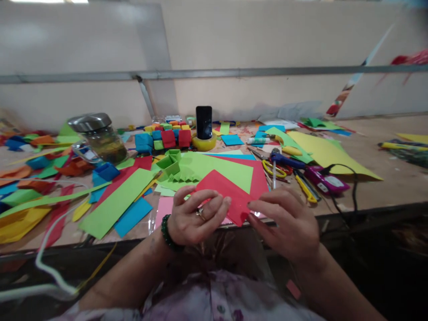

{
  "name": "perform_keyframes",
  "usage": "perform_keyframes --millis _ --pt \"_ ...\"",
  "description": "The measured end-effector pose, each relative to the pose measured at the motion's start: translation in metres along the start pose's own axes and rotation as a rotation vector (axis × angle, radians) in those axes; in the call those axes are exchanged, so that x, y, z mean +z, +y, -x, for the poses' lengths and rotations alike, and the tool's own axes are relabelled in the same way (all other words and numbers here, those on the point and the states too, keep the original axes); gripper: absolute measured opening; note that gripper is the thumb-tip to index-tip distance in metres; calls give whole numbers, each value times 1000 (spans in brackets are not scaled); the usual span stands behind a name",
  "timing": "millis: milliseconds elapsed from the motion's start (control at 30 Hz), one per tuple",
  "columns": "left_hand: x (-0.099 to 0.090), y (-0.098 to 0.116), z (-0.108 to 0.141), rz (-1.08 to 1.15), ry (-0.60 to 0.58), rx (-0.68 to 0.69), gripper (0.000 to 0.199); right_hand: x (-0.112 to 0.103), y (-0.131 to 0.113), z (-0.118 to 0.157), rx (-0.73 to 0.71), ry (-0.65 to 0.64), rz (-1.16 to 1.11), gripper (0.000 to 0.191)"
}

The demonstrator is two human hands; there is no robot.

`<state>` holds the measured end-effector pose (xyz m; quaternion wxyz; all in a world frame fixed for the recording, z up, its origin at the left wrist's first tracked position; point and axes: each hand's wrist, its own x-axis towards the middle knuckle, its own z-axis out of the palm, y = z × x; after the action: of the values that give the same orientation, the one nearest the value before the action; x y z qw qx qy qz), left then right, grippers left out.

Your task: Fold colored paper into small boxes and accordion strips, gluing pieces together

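A red sheet of paper (225, 191) is held up over the table's near edge between my two hands. My left hand (200, 216), with a ring and a dark beaded bracelet, is closed on the sheet's left side, fingers curled. My right hand (287, 223) pinches the sheet's right corner between thumb and fingers. Behind it lie a green sheet (207, 167) and another red sheet (259, 176). A folded green paper box (169, 164) and a zigzag-folded green strip (183, 178) rest on the green sheet.
A glass jar (100, 140) with a metal lid stands at the left among coloured paper pieces. A phone (204, 122) stands upright in a yellow tape roll (204, 142), beside small paper cubes (169, 138). Yellow-handled scissors (272, 168), a cutter (306, 187) and a magenta device (326, 180) lie right.
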<state>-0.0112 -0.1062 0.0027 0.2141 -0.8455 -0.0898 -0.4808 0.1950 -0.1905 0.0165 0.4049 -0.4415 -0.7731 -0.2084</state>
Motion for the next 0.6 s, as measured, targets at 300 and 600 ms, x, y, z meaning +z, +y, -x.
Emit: perform_keyframes --millis 300,600 --pt "1 5 3 33 4 38 21 4 -3 -1 -95 16 -49 18" --pt "0 5 4 46 -22 11 27 1 -2 2 -152 60 -100 21"
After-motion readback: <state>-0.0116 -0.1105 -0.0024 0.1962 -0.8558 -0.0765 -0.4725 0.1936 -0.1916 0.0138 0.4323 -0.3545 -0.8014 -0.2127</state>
